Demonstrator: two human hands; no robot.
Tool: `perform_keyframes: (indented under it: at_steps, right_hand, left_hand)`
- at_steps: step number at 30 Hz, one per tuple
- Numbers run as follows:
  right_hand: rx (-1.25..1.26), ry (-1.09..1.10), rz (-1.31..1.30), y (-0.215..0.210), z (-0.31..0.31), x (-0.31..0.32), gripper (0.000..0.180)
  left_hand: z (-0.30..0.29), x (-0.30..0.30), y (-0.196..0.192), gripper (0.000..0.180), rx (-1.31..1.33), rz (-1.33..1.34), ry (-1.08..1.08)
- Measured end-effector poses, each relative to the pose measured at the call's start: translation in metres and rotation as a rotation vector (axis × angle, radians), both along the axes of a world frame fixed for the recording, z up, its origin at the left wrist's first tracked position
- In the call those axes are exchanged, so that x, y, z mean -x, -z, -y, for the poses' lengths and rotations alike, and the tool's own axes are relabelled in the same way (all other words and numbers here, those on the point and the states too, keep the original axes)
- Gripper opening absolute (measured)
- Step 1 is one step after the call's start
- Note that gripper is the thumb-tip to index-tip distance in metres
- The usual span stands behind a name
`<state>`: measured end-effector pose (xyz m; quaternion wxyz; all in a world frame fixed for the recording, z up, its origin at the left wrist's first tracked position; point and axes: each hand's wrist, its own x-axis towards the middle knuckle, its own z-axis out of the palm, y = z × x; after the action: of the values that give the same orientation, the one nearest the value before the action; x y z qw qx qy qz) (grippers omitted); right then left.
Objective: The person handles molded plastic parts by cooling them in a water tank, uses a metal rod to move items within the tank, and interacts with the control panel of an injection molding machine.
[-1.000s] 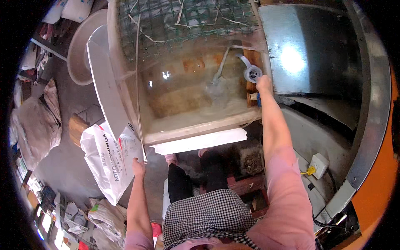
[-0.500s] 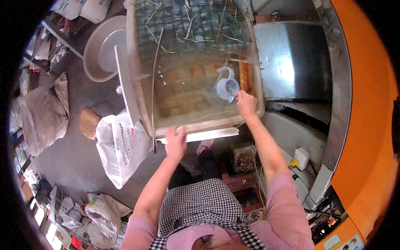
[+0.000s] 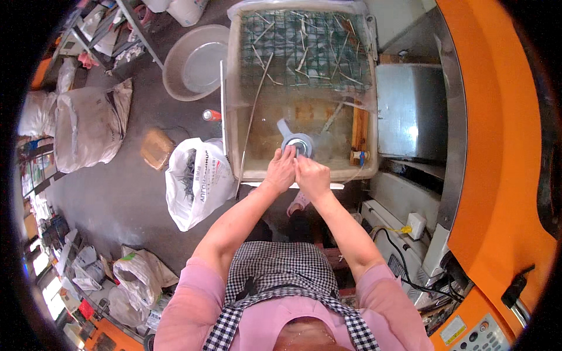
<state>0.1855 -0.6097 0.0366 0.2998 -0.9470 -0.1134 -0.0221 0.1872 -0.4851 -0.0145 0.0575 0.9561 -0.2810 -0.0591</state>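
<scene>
A pale grey-blue moulded plastic part (image 3: 285, 127), with a round cup-like ring and an arm sticking out of it, is held over the near side of a water-filled tub (image 3: 233, 99). My right hand (image 3: 312, 177) is closed at the near edge of the ring, gripping the part. Beside it, my left hand (image 3: 282, 171) has its fingers pressed together against the ring's left near side. What lies between the fingertips is partly hidden. Green wire mesh (image 3: 281, 70) with thin pale sprue sticks covers the tub's far half.
A white sack (image 3: 199, 190) with dark scraps stands left of the tub, near a brown block (image 3: 157, 148) and a red-capped can (image 3: 211, 115). A round basin (image 3: 171, 73) sits at far left. The orange machine (image 3: 492, 117) and a metal chute (image 3: 404, 111) border the right.
The plastic part has come nearer and left in my right hand, its arm turned. My left hand has moved from the tub's near edge onto the part. The view has shifted.
</scene>
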Motion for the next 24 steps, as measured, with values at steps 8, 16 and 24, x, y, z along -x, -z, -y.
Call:
perform_keyframes:
  at_steps: [8,16,24]
  right_hand:
    - [-0.457,0.269,-0.414,-0.039,-0.003,-0.008,0.06]
    - [-0.614,0.29,-0.425,-0.064,-0.057,0.017,0.049]
    - [-0.71,0.181,-0.143,-0.078,-0.085,0.037,0.051]
  left_hand:
    - [-0.041,0.019,-0.067,0.035,0.315,0.167,-0.159]
    - [-0.061,0.039,-0.121,0.037,0.379,0.187,-0.306]
    - [-0.086,0.049,-0.146,0.031,0.408,0.252,-0.271]
